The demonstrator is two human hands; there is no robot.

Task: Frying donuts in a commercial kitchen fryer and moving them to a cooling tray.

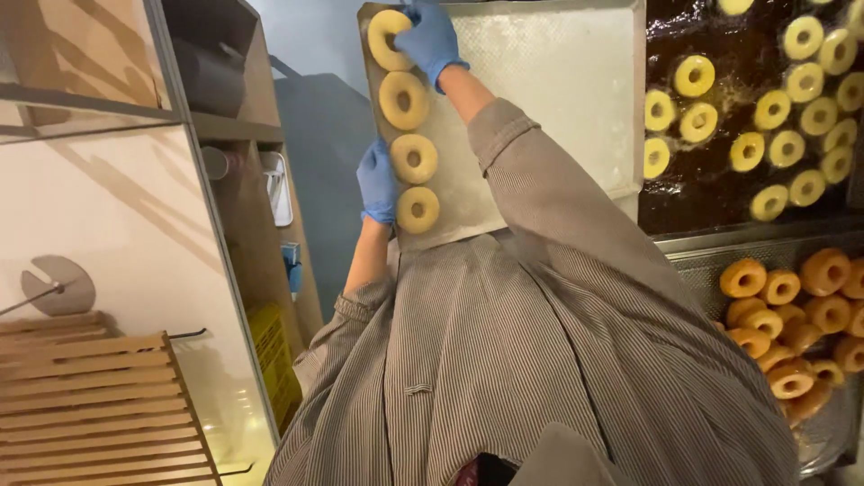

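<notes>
A floured metal tray [549, 99] carries a row of several pale raw dough rings along its left side. My left hand [377, 183], in a blue glove, grips the tray's left edge beside the two lower rings [417, 209]. My right hand [430, 38], also gloved in blue, reaches across the tray. Its fingers close on the topmost dough ring [385, 40] at the far corner. The sleeves on both of my arms are grey and striped.
A fryer [720, 180] of dark oil holds several floating pale rings right of the tray. Below it a metal basket [697, 265] is piled with golden fried doughnuts. On the left are a shelf unit [225, 126], a white counter and a slatted wooden rack [90, 405].
</notes>
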